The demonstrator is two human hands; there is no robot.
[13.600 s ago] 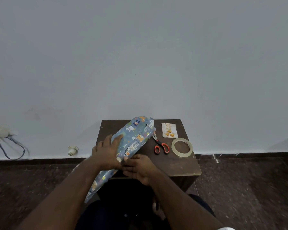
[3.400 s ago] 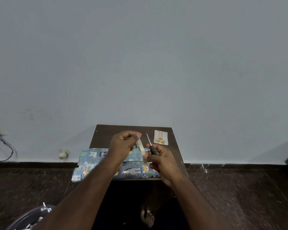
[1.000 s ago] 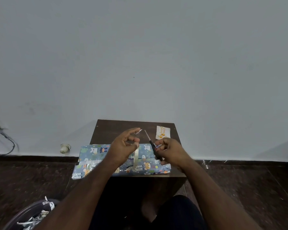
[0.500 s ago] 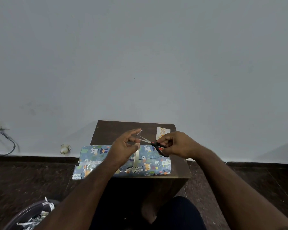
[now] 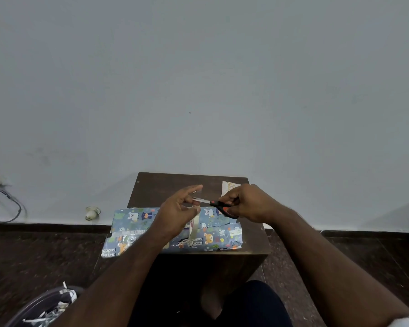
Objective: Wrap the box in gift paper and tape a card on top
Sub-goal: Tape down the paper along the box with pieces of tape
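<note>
The box wrapped in blue animal-print paper (image 5: 220,234) lies across the front of the small dark wooden table (image 5: 165,187), its left end overhanging the edge. My left hand (image 5: 177,213) pinches a stretched strip of clear tape, and the tape roll (image 5: 194,228) hangs from it over the box. My right hand (image 5: 246,202) grips the red and black scissors (image 5: 219,206), whose blades point left at the tape between my left fingers. A white card with orange print (image 5: 228,185) lies at the table's back right, partly hidden by my right hand.
A grey wall rises right behind the table. A dark bin with paper scraps (image 5: 47,308) stands on the floor at the lower left. A cable and plug (image 5: 0,197) hang on the wall at the far left, and a small white object (image 5: 91,212) sits at the skirting.
My right hand has swung the scissors from upright to level, blades now at the tape held by my left hand. The box has stayed flat on the table.
</note>
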